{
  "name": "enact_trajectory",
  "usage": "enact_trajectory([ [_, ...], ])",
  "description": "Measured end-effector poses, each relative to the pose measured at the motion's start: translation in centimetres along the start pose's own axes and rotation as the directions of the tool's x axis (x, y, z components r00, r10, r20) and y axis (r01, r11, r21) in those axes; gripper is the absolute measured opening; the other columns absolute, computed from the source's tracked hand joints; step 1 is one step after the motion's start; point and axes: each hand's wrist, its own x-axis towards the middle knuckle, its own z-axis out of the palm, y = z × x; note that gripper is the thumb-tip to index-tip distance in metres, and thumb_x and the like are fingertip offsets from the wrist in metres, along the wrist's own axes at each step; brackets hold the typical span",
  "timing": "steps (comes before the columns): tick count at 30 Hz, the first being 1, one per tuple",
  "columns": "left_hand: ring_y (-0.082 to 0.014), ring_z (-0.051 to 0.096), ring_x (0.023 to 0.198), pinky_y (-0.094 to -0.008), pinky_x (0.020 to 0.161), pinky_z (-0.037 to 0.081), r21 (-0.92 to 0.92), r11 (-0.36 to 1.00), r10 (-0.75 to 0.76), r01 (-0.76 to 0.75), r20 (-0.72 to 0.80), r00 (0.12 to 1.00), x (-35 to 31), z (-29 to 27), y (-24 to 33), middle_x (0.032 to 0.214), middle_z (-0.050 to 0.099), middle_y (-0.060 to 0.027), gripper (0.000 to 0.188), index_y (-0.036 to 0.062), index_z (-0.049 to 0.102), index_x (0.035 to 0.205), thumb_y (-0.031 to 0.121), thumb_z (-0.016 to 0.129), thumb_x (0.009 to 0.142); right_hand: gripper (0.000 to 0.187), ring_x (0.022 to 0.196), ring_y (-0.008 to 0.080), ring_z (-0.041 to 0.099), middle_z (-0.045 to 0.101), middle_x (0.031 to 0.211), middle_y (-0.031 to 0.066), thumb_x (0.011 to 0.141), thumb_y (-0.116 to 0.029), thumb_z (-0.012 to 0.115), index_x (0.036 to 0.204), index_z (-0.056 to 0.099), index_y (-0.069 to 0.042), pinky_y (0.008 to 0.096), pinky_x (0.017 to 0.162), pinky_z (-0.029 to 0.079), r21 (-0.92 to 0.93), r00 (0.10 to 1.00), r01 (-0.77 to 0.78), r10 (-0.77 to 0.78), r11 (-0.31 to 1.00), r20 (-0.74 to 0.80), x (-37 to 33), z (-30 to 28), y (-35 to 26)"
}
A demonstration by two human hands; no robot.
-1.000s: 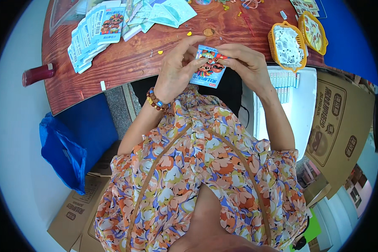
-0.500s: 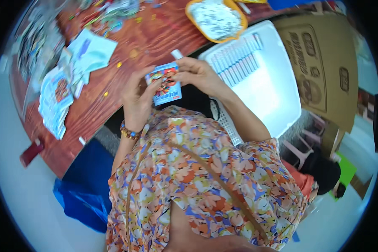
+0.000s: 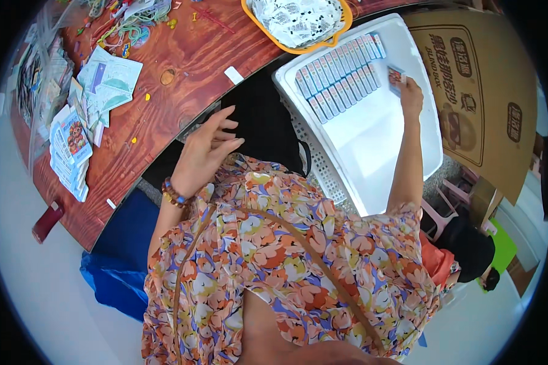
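Note:
My right hand (image 3: 411,98) reaches over the white plastic bin (image 3: 379,152), fingers closed on a small blue printed box (image 3: 395,78). That box is above the bin's far right part, just right of the packed rows. Two rows of similar thin blue-and-white boxes (image 3: 342,73) stand on edge, side by side, along the bin's far side. My left hand (image 3: 210,149) hovers before the table's near edge, its fingers loosely apart and holding nothing. A beaded bracelet (image 3: 175,193) circles that wrist.
On the red wooden table (image 3: 182,36) lie flat printed packets (image 3: 73,146), pale green papers (image 3: 112,76) and coloured strings (image 3: 137,24). A yellow basket (image 3: 347,33) holds small white packets. Beyond the bin stands a large cardboard box (image 3: 487,79). A person's black cap (image 3: 469,246) shows lower right.
The blue box was between both hands before my body. My right hand has carried it rightward over the bin, while my left hand has let go and opened.

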Motion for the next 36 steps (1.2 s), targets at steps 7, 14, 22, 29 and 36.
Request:
enact_trajectory([
  [7, -0.0231, 0.067, 0.1, -0.0331, 0.085, 0.055, -0.032, 0.999, -0.01, 0.008, -0.064, 0.998, -2.1, -1.4, -1.2, 0.118, 0.064, -0.0186, 0.055, 0.0039, 0.045, 0.142, 0.004, 0.065, 0.091, 0.036, 0.111, 0.0373, 0.061, 0.065, 0.119, 0.0154, 0.097, -0.041, 0.049, 0.121, 0.063, -0.017, 0.049, 0.093, 0.049, -0.362, 0.984, -0.129, 0.165, 0.923, 0.072, 5.8, 7.6, 4.5],
  [14, -0.0131, 0.067, 0.09, -0.0279, 0.079, 0.054, -0.088, 0.991, -0.125, 0.1, -0.348, 0.929, -5.2, -4.1, -2.7, 0.097, 0.07, -0.0092, 0.034, -0.0009, 0.059, 0.127, 0.007, 0.062, 0.094, 0.047, 0.128, 0.0368, 0.05, 0.056, 0.133, 0.0265, 0.098, -0.027, 0.048, 0.131, 0.054, 0.005, 0.043, 0.113, 0.035, -0.322, 0.949, 0.304, -0.256, 0.897, 0.183, 11.6, 14.7, 15.6],
  [22, -0.0273, 0.065, 0.089, -0.037, 0.08, 0.05, 0.364, 0.912, 0.277, 0.189, -0.887, 0.371, -4.8, -13.7, -6.3, 0.099, 0.067, -0.0146, 0.031, 0.0007, 0.064, 0.113, 0.012, 0.072, 0.085, 0.052, 0.126, 0.043, 0.05, 0.054, 0.136, 0.025, 0.091, -0.016, 0.05, 0.14, 0.046, 0.002, 0.0443, 0.107, 0.04, -0.049, 0.997, 0.042, -0.045, 0.998, -0.061, 8.0, 12.1, 16.0],
  [29, -0.0381, 0.046, 0.119, -0.0539, 0.097, 0.035, 0.387, 0.55, 0.35, 0.74, -0.911, 0.216, -4.6, -19.7, -8.4, 0.128, 0.053, -0.017, 0.075, 0.0066, 0.05, 0.136, 0.033, 0.082, 0.073, 0.043, 0.122, 0.0305, 0.057, 0.056, 0.135, 0.0195, 0.095, -0.007, 0.05, 0.137, 0.049, 0.004, 0.0374, 0.103, 0.045, 0.286, 0.958, 0.164, -0.083, 0.944, -0.274, 2.7, 3.9, 2.0],
  [36, -0.0343, 0.047, 0.114, -0.0496, 0.099, 0.031, 0.332, 0.627, 0.34, 0.704, -0.93, 0.136, -5.1, -20.6, -11.7, 0.119, 0.051, -0.0132, 0.076, 0.0051, 0.051, 0.131, 0.028, 0.086, 0.068, 0.033, 0.115, 0.0233, 0.062, 0.062, 0.127, 0.0181, 0.101, -0.003, 0.047, 0.132, 0.051, 0.007, 0.0332, 0.1, 0.048, 0.52, 0.795, 0.538, -0.195, 0.664, -0.574, -2.5, -5.3, -16.7],
])
